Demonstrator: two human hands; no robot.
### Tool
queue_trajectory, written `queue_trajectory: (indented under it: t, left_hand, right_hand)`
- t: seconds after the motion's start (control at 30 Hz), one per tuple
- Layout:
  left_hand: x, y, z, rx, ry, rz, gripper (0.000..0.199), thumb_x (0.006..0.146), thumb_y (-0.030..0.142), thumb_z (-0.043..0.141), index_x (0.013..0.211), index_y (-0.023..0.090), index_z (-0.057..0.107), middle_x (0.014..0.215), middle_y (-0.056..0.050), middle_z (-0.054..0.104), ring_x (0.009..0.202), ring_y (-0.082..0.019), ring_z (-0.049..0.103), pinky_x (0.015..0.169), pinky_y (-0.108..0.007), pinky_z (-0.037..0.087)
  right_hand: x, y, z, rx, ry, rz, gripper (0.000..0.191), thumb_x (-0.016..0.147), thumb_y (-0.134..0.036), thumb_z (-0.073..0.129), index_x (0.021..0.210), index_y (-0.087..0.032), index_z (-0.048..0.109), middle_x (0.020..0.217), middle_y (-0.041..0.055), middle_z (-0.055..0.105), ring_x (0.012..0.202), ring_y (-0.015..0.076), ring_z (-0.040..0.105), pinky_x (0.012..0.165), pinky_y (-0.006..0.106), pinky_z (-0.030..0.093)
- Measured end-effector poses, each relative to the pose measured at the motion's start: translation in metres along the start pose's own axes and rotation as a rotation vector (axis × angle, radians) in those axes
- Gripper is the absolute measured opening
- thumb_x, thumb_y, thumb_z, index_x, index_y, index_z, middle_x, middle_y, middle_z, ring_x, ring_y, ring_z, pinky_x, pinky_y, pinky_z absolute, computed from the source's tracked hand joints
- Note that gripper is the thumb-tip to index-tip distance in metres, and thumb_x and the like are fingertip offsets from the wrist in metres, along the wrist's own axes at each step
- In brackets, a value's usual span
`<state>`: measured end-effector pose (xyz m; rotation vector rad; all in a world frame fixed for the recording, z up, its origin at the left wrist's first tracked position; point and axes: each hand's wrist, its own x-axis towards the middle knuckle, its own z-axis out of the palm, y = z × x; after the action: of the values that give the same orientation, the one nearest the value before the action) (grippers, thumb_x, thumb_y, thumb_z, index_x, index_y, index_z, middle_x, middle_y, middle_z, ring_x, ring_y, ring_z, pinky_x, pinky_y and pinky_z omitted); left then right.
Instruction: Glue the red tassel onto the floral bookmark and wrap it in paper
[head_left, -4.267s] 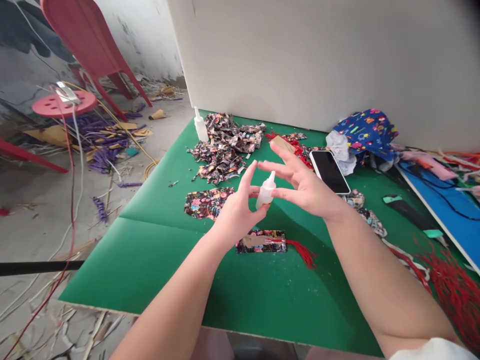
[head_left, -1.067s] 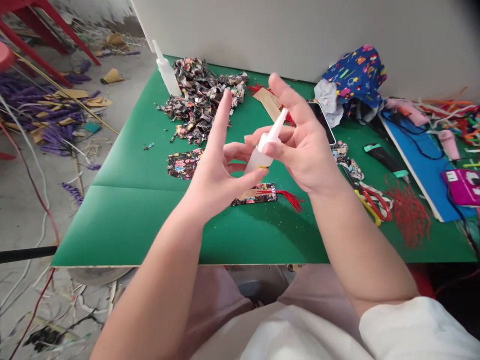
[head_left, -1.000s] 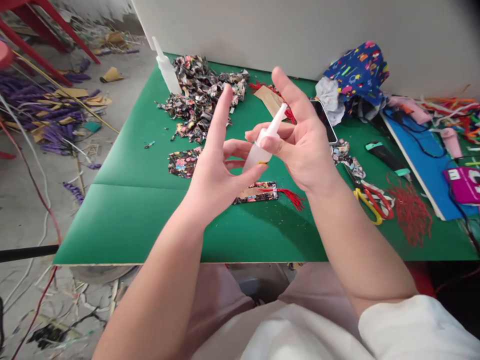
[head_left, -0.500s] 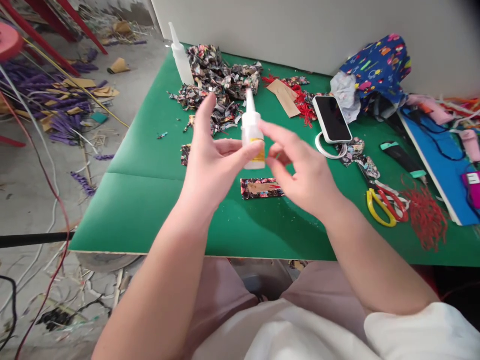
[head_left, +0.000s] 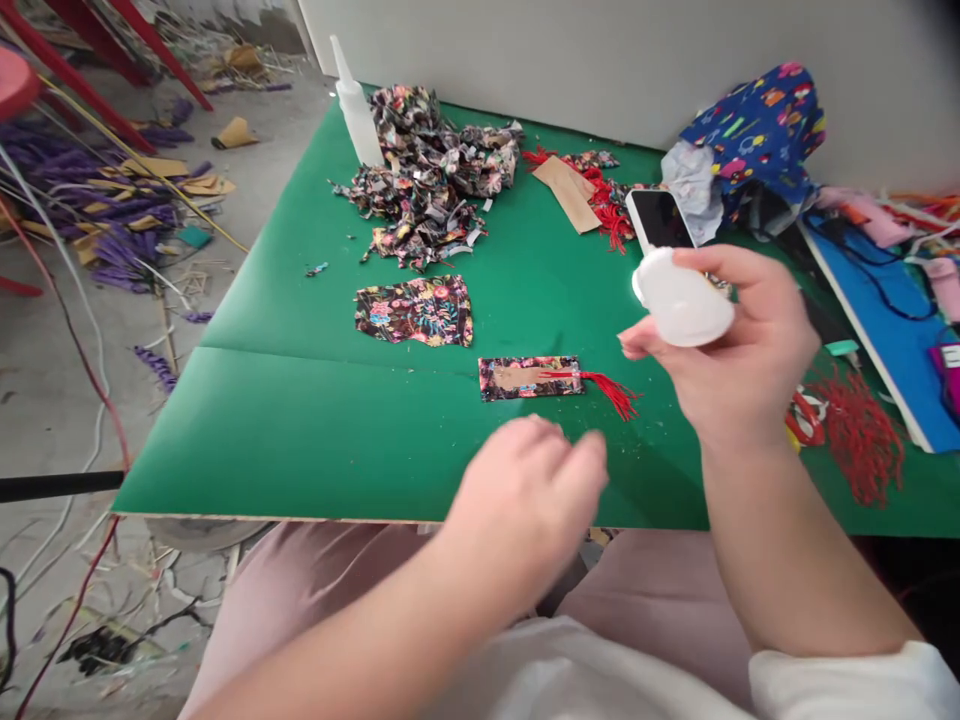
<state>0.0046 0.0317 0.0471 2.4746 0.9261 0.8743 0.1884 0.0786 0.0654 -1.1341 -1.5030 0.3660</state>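
The white plastic bottle (head_left: 686, 300) is held tilted in my right hand (head_left: 750, 345), its base turned toward me, in front of the phone (head_left: 664, 218). My left hand (head_left: 529, 505) is blurred over the table's front edge; its fingers look curled, and what they hold, if anything, cannot be made out. Just beyond it lies a small floral strip (head_left: 495, 379) with brown card on it and a red tassel (head_left: 615, 393) at its right end. Farther left, a floral fabric piece (head_left: 416, 311) lies flat on the green table (head_left: 300, 430).
Floral scraps (head_left: 442, 170) are heaped at the back beside an upright nozzle bottle (head_left: 358, 120). Brown card pieces (head_left: 568, 192), a blue patterned cloth (head_left: 757, 135), red threads (head_left: 862, 435) and a blue board (head_left: 877, 330) lie toward the right.
The bottle has moved right, toward me, and tipped, now in my right hand. My left hand has left it and come down toward the front edge, uncovering the floral fabric piece and the tassel.
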Motion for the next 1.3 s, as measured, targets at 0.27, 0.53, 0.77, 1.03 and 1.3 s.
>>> queue_trajectory:
  t: [0.27, 0.53, 0.77, 1.03, 1.3]
  left_hand:
    - [-0.008, 0.005, 0.029, 0.219, -0.13, 0.079, 0.039, 0.084, 0.03, 0.049, 0.047, 0.017, 0.053, 0.036, 0.002, 0.048, 0.037, -0.012, 0.048, 0.093, -0.053, 0.041]
    - [0.002, -0.002, 0.028, 0.275, -0.212, 0.047, 0.044, 0.082, 0.04, 0.052, 0.045, 0.016, 0.056, 0.035, 0.0, 0.051, 0.036, -0.015, 0.052, 0.095, -0.054, 0.038]
    - [0.001, -0.004, 0.027, 0.256, -0.271, 0.061, 0.042, 0.081, 0.039, 0.053, 0.046, 0.017, 0.057, 0.036, 0.001, 0.052, 0.038, -0.016, 0.053, 0.096, -0.054, 0.037]
    - [0.003, -0.004, 0.026, 0.262, -0.327, 0.059, 0.039, 0.08, 0.039, 0.057, 0.048, 0.017, 0.058, 0.036, 0.002, 0.052, 0.038, -0.015, 0.053, 0.097, -0.056, 0.037]
    - [0.006, -0.006, 0.024, 0.247, -0.372, 0.053, 0.037, 0.078, 0.039, 0.058, 0.048, 0.018, 0.059, 0.036, 0.002, 0.052, 0.038, -0.015, 0.054, 0.101, -0.057, 0.032]
  right_hand:
    - [-0.011, 0.004, 0.006, -0.058, 0.025, 0.138, 0.019, 0.072, -0.038, 0.066, 0.081, -0.022, 0.064, 0.064, -0.0017, 0.06, 0.044, 0.0063, 0.05, 0.038, 0.02, 0.041]
    - [-0.024, 0.001, 0.021, -0.301, -0.157, 0.13, 0.023, 0.074, -0.045, 0.062, 0.078, -0.022, 0.059, 0.063, -0.0013, 0.061, 0.065, 0.0138, 0.06, 0.052, 0.024, 0.047]
    - [-0.028, 0.005, 0.025, -0.349, -0.186, 0.097, 0.027, 0.076, -0.049, 0.058, 0.079, -0.023, 0.058, 0.064, -0.001, 0.061, 0.068, 0.0148, 0.061, 0.054, 0.025, 0.047]
    - [-0.029, 0.007, 0.027, -0.385, -0.227, 0.053, 0.023, 0.077, -0.045, 0.058, 0.081, -0.022, 0.057, 0.066, -0.0011, 0.062, 0.066, 0.0136, 0.06, 0.053, 0.024, 0.046]
    - [-0.03, 0.009, 0.026, -0.359, -0.222, 0.069, 0.022, 0.077, -0.044, 0.059, 0.083, -0.022, 0.057, 0.068, -0.0007, 0.063, 0.067, 0.0138, 0.061, 0.054, 0.023, 0.045]
